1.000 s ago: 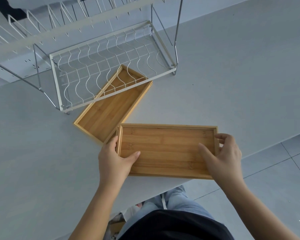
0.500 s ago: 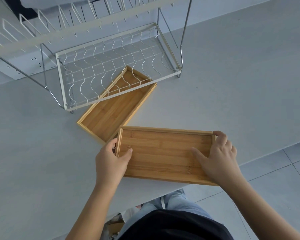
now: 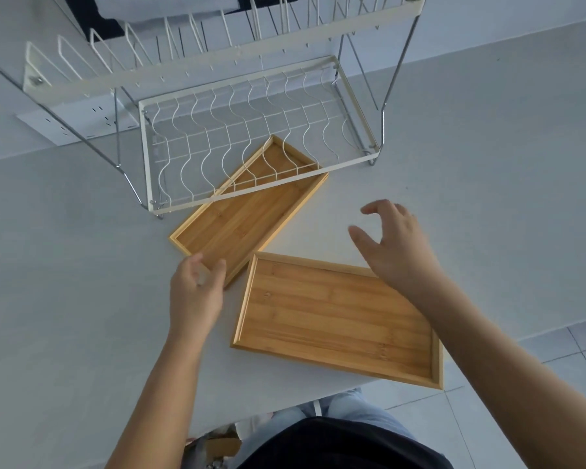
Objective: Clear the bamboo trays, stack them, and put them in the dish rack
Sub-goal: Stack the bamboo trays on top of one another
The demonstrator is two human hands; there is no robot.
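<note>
Two empty bamboo trays lie on the grey counter (image 3: 65,265). The wide tray (image 3: 332,319) rests near the counter's front edge, one corner overhanging it. The narrow tray (image 3: 244,218) lies diagonally behind it, its far end under the lower shelf of the white wire dish rack (image 3: 230,143). My left hand (image 3: 195,289) hovers with fingers apart at the narrow tray's near corner, holding nothing. My right hand (image 3: 396,245) is raised above the wide tray's far right corner, fingers spread, empty.
The dish rack's upper tier (image 3: 217,72) with upright dividers stands on metal legs at the back. A white power strip (image 3: 78,120) lies against the wall at the left. Tiled floor (image 3: 555,360) shows beyond the counter's edge at the right.
Both hands have let go of the wide tray, which now lies on the counter. They have moved away toward the narrow tray, fingers opened.
</note>
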